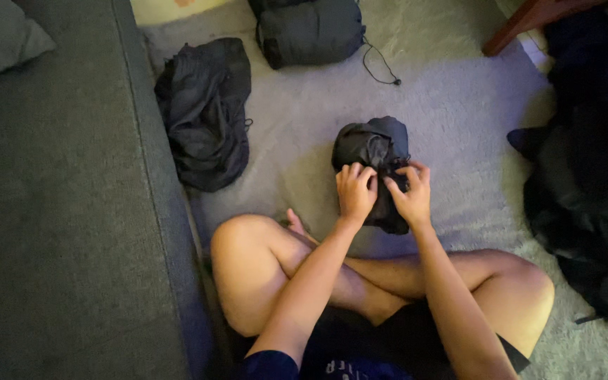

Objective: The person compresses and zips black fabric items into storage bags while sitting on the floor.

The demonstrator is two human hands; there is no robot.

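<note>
bundle: black cloth, faint sheen | rug: grey, fuzzy pile | sofa: matt woven fabric

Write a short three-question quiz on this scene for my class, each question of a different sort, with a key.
1. True or false: both hands grip the black bundle on the rug.
2. What lies against the sofa?
A. a loose dark garment
B. a red towel
C. a white shoe
3. Fill in: the cord trails from the stuffed ___ at the top.

Key:
1. True; the left hand and right hand both pinch its near end.
2. A, the garment.
3. Sack.
</note>
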